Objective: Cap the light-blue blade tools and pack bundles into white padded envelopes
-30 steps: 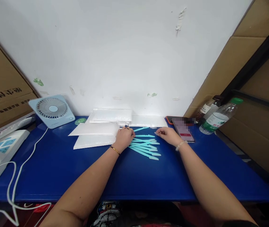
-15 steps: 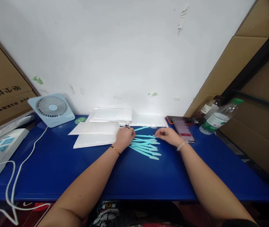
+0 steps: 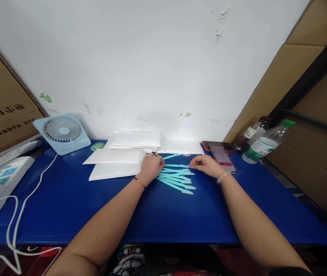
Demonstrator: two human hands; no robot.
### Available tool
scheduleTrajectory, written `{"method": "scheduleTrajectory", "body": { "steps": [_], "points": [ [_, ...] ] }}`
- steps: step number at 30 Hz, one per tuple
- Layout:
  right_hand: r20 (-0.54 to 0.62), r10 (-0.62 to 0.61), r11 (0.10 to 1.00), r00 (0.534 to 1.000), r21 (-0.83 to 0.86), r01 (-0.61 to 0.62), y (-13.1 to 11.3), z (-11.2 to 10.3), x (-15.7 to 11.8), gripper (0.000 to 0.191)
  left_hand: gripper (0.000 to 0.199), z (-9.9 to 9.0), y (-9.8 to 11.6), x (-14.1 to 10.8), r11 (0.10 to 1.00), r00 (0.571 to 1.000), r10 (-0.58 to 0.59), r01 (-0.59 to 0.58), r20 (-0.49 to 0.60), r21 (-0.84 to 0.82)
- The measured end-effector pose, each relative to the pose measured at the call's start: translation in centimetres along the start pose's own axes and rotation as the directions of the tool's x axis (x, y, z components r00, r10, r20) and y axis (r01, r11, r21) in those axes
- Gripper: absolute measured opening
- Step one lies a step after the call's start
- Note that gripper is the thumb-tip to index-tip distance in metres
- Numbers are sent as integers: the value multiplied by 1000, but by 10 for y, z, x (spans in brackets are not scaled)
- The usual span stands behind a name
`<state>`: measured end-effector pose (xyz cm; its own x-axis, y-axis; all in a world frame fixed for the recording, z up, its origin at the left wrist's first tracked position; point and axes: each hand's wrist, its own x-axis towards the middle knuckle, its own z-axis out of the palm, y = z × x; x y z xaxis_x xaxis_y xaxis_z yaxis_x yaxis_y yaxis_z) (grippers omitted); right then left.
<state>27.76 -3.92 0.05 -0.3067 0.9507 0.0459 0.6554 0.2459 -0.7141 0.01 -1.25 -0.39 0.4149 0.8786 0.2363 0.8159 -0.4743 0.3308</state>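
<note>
One slim turquoise stick [image 3: 175, 165] is stretched between the two hands, its long axis laid left to right and almost parallel to the far wall. Its left end is covered by the fingers of the left hand [image 3: 151, 167], which are closed together and seem to be gripping it; the exact hold is hidden by the knuckles. Its right end is pointed straight at the right hand [image 3: 206, 165], whose thumb and forefinger are brought together on a small clear piece [image 3: 189, 166]. That end is reached by the right fingers from the right side, and it lies much nearer to them than to the left fingers. Whether the clear piece is touching the tip or is held just beside it cannot be told at this size.

On the near side of this stick, several more turquoise sticks [image 3: 177, 186] are fanned out over the blue worktop [image 3: 180, 220], their left ends gathered close to the left hand and their pale right ends spread toward the right and near. On the far side, another stick [image 3: 172, 156] is set at a slant. White padded packets [image 3: 116, 157] are stacked left of the left hand, and a phone [image 3: 223, 158] is placed just beyond the right one.
</note>
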Motion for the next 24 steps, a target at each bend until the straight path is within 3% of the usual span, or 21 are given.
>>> {"method": "scheduleTrajectory", "body": {
  "steps": [5,9,11,13,16,20,24],
  "points": [
    [-3,-34,999,999,26,34,-9,14,3,21,11,-2,3,-1,1000,1000,21,-21,6,-9],
    [24,-53,999,998,7,53,-8,14,3,22,15,-5,5,-2,999,997,42,-41,68,-20],
    [-48,-81,995,996,-56,79,-3,10,5,23,17,-6,5,-2,999,997,43,-41,67,-22],
    [-193,-128,982,973,-161,98,3,8,9,25,24,-4,4,-3,999,999,50,-51,19,4],
    [-318,-145,958,937,-282,52,11,11,21,26,31,0,1,-2,995,998,68,-67,-19,71],
    [-340,-73,950,938,-309,-38,13,19,32,18,23,2,-1,0,995,999,29,-27,-20,97],
    [-323,-46,960,945,-277,-48,11,18,29,14,13,-1,0,3,997,1000,-7,8,-9,75]
  ]
}}
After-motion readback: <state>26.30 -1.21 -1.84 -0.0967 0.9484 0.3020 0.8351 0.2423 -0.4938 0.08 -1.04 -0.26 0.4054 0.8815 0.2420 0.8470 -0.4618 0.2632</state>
